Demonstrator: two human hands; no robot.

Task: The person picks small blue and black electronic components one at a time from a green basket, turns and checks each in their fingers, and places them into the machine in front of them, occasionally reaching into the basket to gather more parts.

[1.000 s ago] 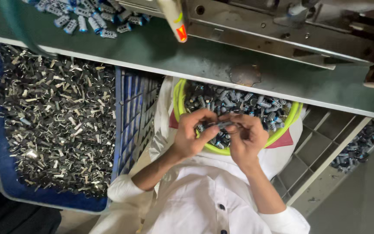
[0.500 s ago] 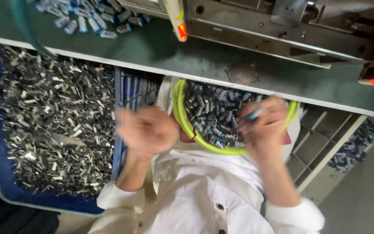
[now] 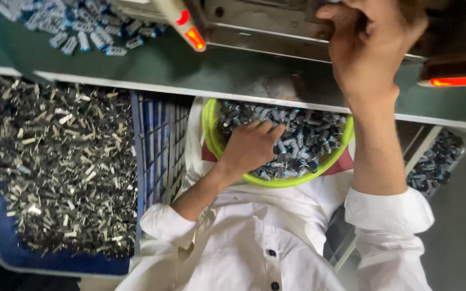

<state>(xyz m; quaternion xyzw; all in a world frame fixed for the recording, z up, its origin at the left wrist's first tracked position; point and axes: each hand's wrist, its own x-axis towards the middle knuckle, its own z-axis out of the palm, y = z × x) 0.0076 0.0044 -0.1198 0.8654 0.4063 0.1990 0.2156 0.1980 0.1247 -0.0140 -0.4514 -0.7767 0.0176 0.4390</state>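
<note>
Although the right hand (image 3: 370, 46) was plainly in view, raised to the grey metal machine body (image 3: 276, 27) above the green table edge (image 3: 190, 73), its fingertips ran up against the top border of the picture and into the shadow of the machine, so whether they were closed on anything or only pressed against the metal could not be told. A bare forearm led down from that hand to a rolled white shirt cuff (image 3: 386, 210). The left hand (image 3: 249, 145) lay lower, palm down and fingers loosely curled, resting on the heap of small blue-and-silver cylindrical parts (image 3: 308, 140) inside the round lime-green plastic bowl (image 3: 211, 137) held in the person's lap; its fingertips were buried among the parts, and whether any piece was pinched under them was hidden by the back of the hand. The heap thus lay directly beneath and touching the left hand, while the right hand was well apart from it, above the table edge. Left of the bowl stood a blue plastic crate (image 3: 157, 151) filled with a dense pile of small shiny silver metal clips (image 3: 60, 172), its far corner cut off by the frame. More blue-and-silver parts lay scattered on the table top (image 3: 76, 24) at upper left, partly cropped. Two glowing orange-red indicator lights (image 3: 195, 37) showed on the machine, one near the middle and one at the right edge. A second dark pile of parts (image 3: 435, 159) at lower right sat half hidden behind the right forearm and a pale frame, too dim to make out clearly.
</note>
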